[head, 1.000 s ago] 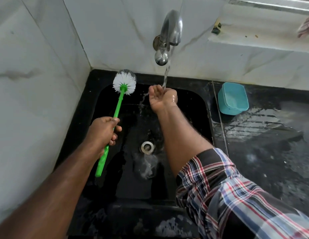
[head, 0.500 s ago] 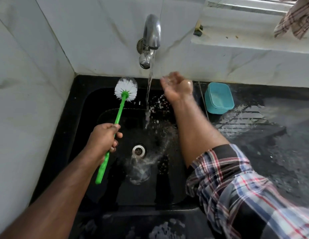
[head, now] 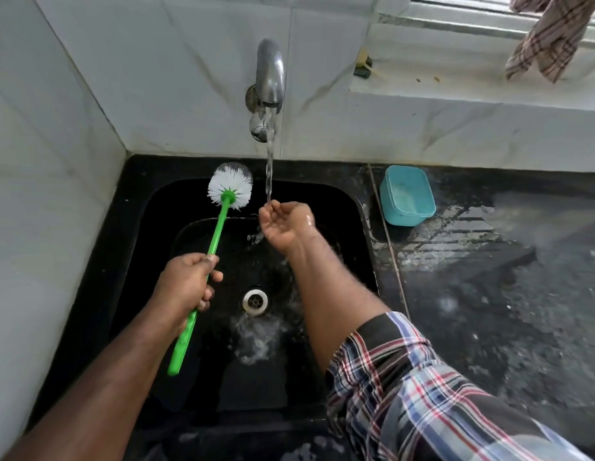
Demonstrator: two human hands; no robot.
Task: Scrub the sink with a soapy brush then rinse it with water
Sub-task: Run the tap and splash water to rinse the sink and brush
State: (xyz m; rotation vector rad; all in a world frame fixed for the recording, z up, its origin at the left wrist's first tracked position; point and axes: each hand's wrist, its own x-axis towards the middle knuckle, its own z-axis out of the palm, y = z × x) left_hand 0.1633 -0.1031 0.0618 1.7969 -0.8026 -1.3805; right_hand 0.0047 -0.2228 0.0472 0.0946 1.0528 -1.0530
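Black stone forms the sink (head: 349,227), sunk into the desk's back left corner, and water from the tap (head: 270,74) now lands on the cupped right hand (head: 284,224); half a second ago that hand was flung off to the right of the stream, scattering drops. Its grip is loosely curved, holding nothing. The left hand (head: 186,284) keeps its grip wrapped round the brush (head: 219,227) handle, bristles lifted near the sink's back edge. Rinsing by scooping and splashing seems under way; scrubbing looks finished. A teal tub (head: 407,196) sits beside the sink.
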